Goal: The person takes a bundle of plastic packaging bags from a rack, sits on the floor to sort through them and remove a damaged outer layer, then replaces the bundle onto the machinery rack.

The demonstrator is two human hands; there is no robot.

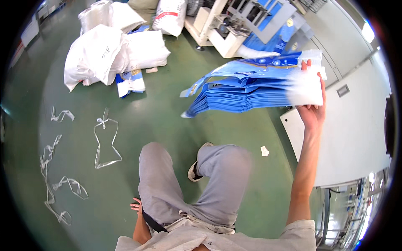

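Observation:
A thick stack of flat blue plastic bags (247,90) hangs out to the left from my right hand (313,113). That hand is closed around the stack's white end, fingertips showing over the top edge and the palm below. The stack's free end droops and fans a little, held above the floor in front of my knees. My left hand (136,206) is low beside my left thigh, its visible fingers spread and nothing in them. Part of it is hidden behind my leg.
White sacks (100,54) lie piled at the far left, a small blue-and-white packet (130,83) beside them. A machine (234,29) stands ahead, and a white cabinet (347,121) is at the right. Loose clear ties (97,144) and a paper scrap (264,151) lie on the green floor.

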